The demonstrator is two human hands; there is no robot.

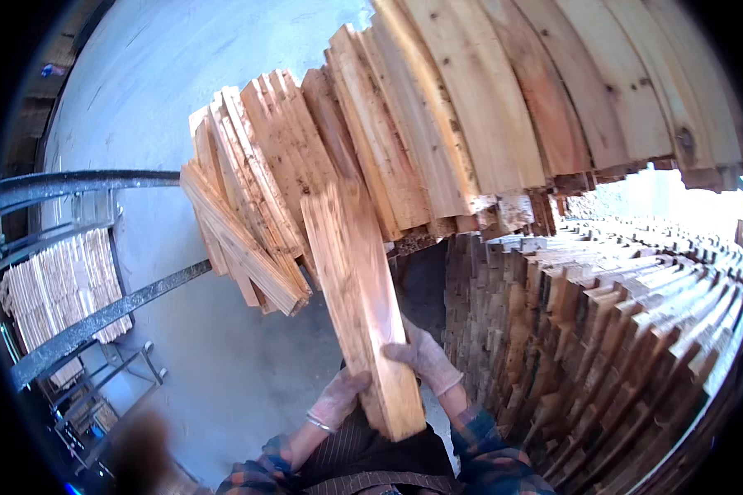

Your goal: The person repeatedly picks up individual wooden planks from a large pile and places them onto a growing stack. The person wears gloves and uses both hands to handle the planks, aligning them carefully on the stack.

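Note:
A long wooden plank point(359, 318) lies between my two gloved hands, its near end close to my apron and its far end over the stack ahead. On its left side my left hand point(341, 398) grips the lower part. My right hand point(425, 356) closes on the opposite edge, thumb laid over the top face. Whether the wood is one thick piece or several laid together, I cannot tell. Just beyond its far end are stacked boards point(285, 136), and a few loose, slanting boards point(243, 239) lie to the left of it.
Wide boards point(487, 99) continue the stack to the far right. A tall pile of planks point(603, 330) rises close on my right. Two metal bars point(115, 313) run out on the left, near another board pile point(66, 280) and a metal frame point(111, 388). Grey floor point(215, 371) shows between.

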